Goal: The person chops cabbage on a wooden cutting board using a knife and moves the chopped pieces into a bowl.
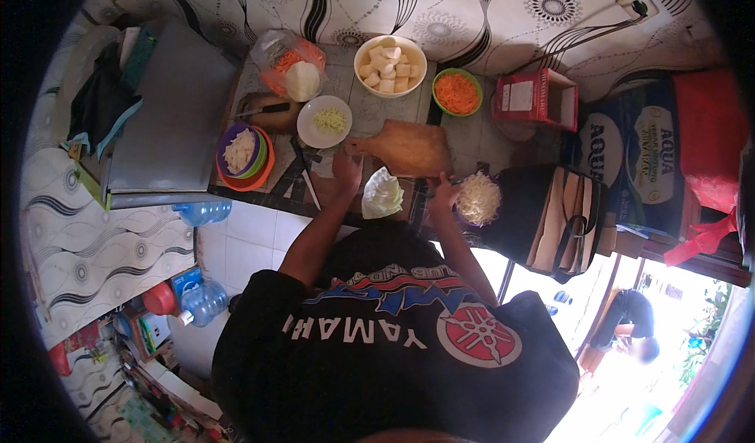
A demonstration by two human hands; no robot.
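My left hand (347,170) is at the handle end of a wooden cutting board (410,148), its fingers closed around the handle. At the board's near right corner is my right hand (443,194), with a dark narrow object by its fingers; its grip is partly hidden. A cabbage piece (382,194) lies between my forearms. Beside my right hand stands a bowl of pale shreds (479,198). A knife (305,171) lies left of my left hand, near a white plate (307,127) with light green shreds.
Behind the board stand a white bowl of pale chunks (390,65) and a green bowl of shredded carrot (457,92). Stacked bowls (245,155), a plastic bag (286,59) and a second knife (265,110) are left; a red box (534,98) and black bag (519,207) are right. Another person (628,319) is outside.
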